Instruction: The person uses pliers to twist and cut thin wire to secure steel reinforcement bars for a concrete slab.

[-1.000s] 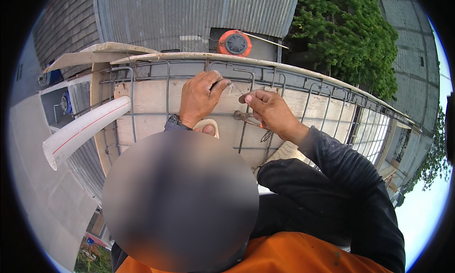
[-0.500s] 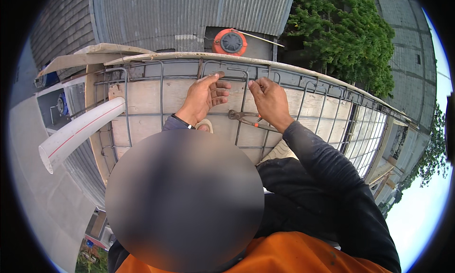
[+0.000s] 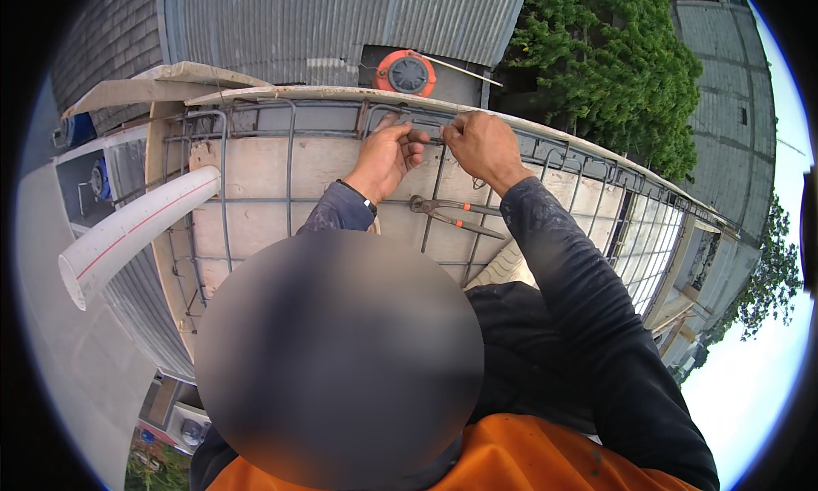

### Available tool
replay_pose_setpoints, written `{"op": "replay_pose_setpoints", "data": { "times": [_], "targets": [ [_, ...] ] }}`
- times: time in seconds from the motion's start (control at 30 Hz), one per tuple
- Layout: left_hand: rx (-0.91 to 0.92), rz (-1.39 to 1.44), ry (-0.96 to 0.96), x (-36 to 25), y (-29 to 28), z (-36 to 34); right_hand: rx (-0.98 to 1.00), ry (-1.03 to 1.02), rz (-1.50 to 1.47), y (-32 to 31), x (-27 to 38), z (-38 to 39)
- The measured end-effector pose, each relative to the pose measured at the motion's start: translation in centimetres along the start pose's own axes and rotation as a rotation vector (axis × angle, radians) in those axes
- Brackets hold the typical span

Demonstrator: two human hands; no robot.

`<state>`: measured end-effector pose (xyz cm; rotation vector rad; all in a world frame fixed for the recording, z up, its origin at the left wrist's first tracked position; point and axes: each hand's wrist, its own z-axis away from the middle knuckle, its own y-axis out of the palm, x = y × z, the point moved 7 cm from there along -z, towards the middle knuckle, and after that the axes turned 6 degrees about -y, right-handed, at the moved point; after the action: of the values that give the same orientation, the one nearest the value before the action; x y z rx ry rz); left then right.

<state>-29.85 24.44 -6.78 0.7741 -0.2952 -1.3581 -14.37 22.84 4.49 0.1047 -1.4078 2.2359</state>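
My right hand (image 3: 490,148) is closed in a pinch at the top of a rebar stirrup (image 3: 439,180), and a small loop of thin tie wire (image 3: 479,184) shows below its palm. Left of it, my left hand (image 3: 388,160) is loosely curled with its fingers apart, beside the bent stirrup end and the upper bars; I see nothing held in it. A pair of pincers (image 3: 456,216) with orange bands on the handles lies on the rebar cage just below the hands. Its jaws rest by a crossing of two bars.
Plywood formwork (image 3: 294,171) surrounds the rebar cage, which runs off to the right. A white pipe (image 3: 141,231) with a red line sticks out at left. Beyond the far board are an orange round container (image 3: 405,72), corrugated roofing (image 3: 281,22) and a leafy tree (image 3: 605,73).
Both hands have moved up toward the far bars and closer together. My left fingers have curled more. The right hand has shifted off the pincers, whose handles now show fully.
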Motion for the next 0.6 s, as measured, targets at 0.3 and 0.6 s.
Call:
{"op": "replay_pose_setpoints", "data": {
  "times": [0.3, 0.6],
  "targets": [
    [0.007, -0.233, -0.075, -0.3, 0.2, 0.2, 0.157, -0.079, 0.191, -2.1, 1.3, -4.2],
    [-0.199, -0.422, -0.022, -0.9, 0.9, 0.7, 0.050, -0.041, 0.062, -1.6, 2.4, -2.5]
  ]
}}
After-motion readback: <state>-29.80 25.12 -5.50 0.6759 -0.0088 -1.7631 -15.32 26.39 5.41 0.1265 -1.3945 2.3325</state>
